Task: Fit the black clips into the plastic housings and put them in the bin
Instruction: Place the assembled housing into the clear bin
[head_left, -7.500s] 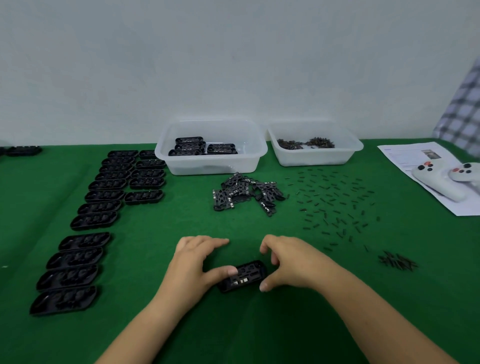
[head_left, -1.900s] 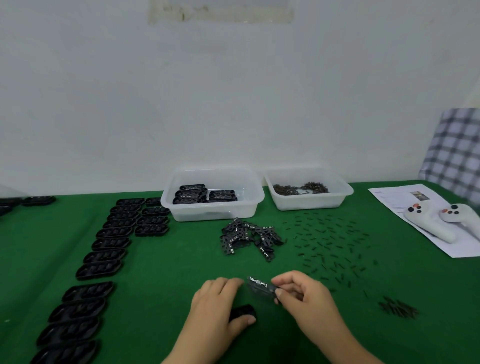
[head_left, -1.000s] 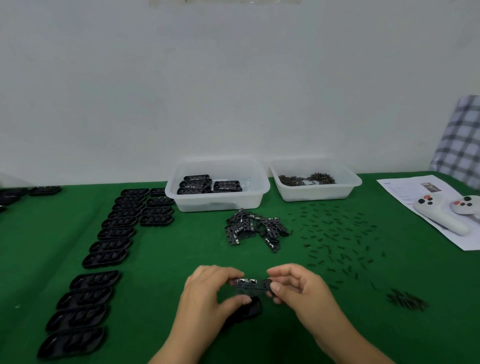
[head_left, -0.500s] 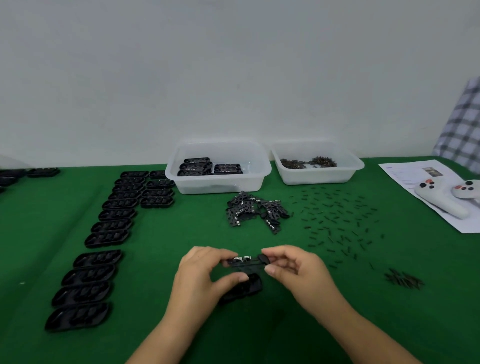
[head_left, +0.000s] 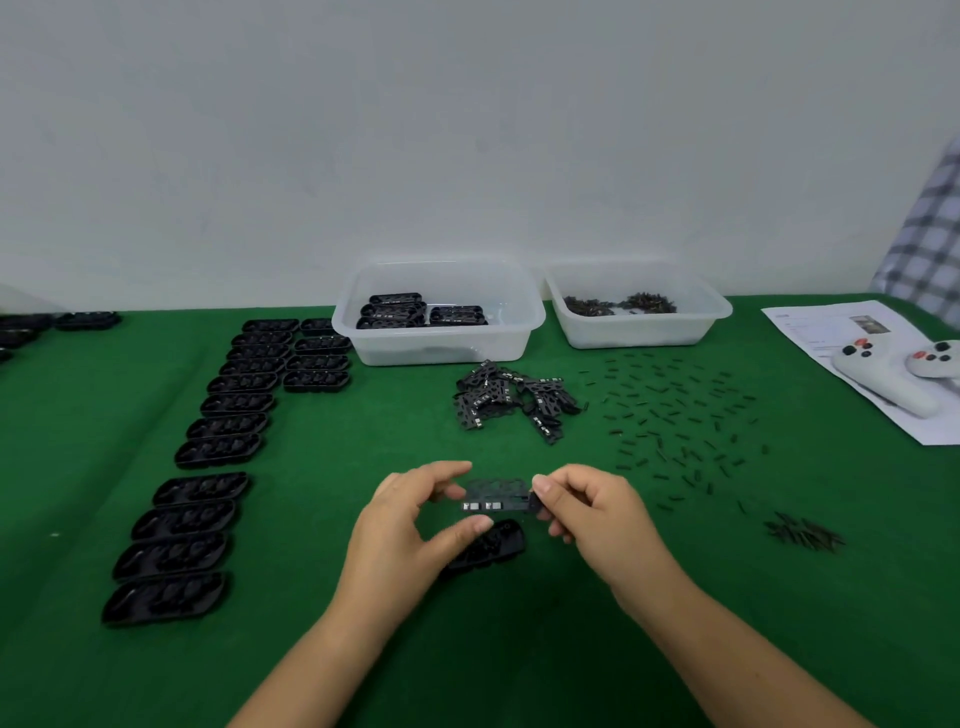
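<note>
Since half a second ago the black clip (head_left: 496, 498) has turned from nearly edge-on to show more of its flat face, its three pale contacts now facing the camera, while both hands stay raised over the same spot on the green table (head_left: 519, 649). The left hand (head_left: 410, 525) pinches the clip's left end between forefinger and thumb; the right hand (head_left: 592, 512) pinches the right end, fingers curled around it. The clip hangs in the air just above the plastic housing (head_left: 488, 548), which lies on the cloth partly hidden by the left thumb. The clip's long axis runs left to right, roughly level; the housing's runs left to right too, tilted slightly up at its right end. To seat it well, I would match the clip's axis to the housing's, lower it flat and press both ends evenly, then carry the pair to the bin (head_left: 441, 343) behind the clip pile (head_left: 511, 400).
</note>
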